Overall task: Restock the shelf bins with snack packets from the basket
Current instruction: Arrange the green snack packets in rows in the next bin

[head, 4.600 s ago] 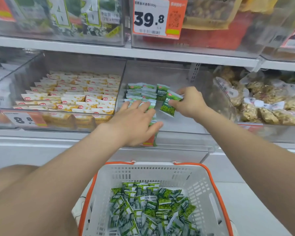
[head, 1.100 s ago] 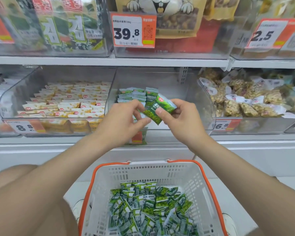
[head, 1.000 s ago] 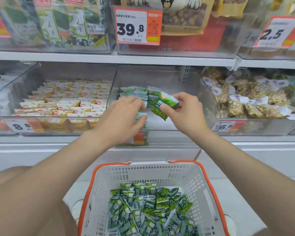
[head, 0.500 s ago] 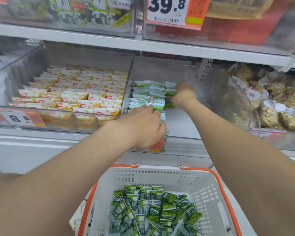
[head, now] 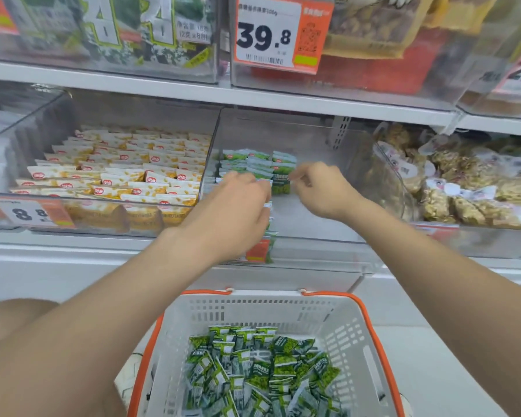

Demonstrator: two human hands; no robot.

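Note:
A white basket (head: 283, 302) with orange handles sits low in front of me, holding several green snack packets (head: 259, 371). Above it is a clear middle shelf bin (head: 319, 218) with rows of the same green packets (head: 247, 164) stacked at its left side. My left hand (head: 238, 212) lies over the front rows, fingers resting on the packets' tops. My right hand (head: 322, 191) reaches into the bin, and its fingertips pinch the right edge of one green packet (head: 281, 185) standing at the end of the rows.
The clear bin on the left (head: 127, 176) is full of yellow-and-white packets, with a price tag (head: 24, 212) on its front. The right bin (head: 469, 194) holds bags of brownish snacks. The shelf board (head: 283, 100) overhangs close above, carrying a 39.8 tag (head: 271, 34).
My right hand carried a green packet from in front of the bin into it, set it against the rows, and has drawn back slightly. The left hand stayed on the front rows.

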